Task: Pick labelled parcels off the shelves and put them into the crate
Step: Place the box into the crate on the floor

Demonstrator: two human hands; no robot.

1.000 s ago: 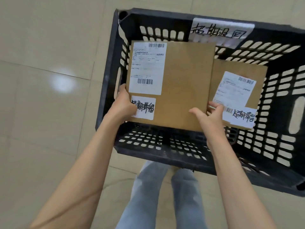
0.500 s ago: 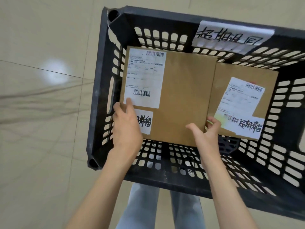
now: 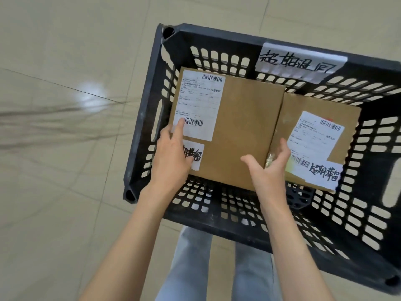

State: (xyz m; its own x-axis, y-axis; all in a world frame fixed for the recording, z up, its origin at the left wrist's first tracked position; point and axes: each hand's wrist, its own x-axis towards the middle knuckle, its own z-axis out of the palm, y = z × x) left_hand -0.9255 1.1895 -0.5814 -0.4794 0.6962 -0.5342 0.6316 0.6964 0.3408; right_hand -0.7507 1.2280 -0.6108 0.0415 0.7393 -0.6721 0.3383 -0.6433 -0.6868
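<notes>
Resting flat on the big parcel (image 3: 243, 131), left hand (image 3: 171, 157) has fingers straight; right hand (image 3: 269, 170) is released, w/ relaxed fingers. Parcel overlaps the small parcel (image 3: 312, 124) in the crate (image 3: 147, 118), so it may sit tilted and slide.

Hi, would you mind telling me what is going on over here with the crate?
A person is putting labelled cardboard parcels into a black slotted crate on a tiled floor. The larger parcel lies inside, with the left hand resting flat on its near left corner, forefinger on the shipping label. The right hand is open at the seam where it meets the smaller parcel, which lies beside it to the right. Neither hand is gripping anything.
</notes>
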